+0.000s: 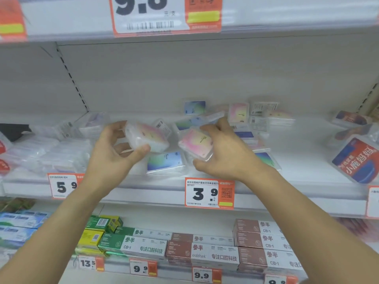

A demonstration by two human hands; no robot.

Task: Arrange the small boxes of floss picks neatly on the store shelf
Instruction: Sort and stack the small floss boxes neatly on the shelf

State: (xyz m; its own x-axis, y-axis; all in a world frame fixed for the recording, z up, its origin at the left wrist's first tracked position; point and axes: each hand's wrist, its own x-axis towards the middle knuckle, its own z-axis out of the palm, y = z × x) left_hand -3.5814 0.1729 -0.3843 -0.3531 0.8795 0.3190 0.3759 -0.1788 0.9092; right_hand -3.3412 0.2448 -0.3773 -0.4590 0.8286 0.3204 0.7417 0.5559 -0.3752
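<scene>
Two clear, rounded plastic boxes: left hand [114,148] grips one [146,138], right hand [223,154] another [195,145].

bright even light, soft shadows; motion blur w/ smeared edges, wide-angle bend at frame sides.

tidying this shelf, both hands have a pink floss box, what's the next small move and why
Probably set the pink box in the left hand flat on the bare shelf beside the blue-green box at the front edge. The right hand holds another pink box, and the boxes behind lie scattered and tilted, so starting a row there looks sensible.
</scene>
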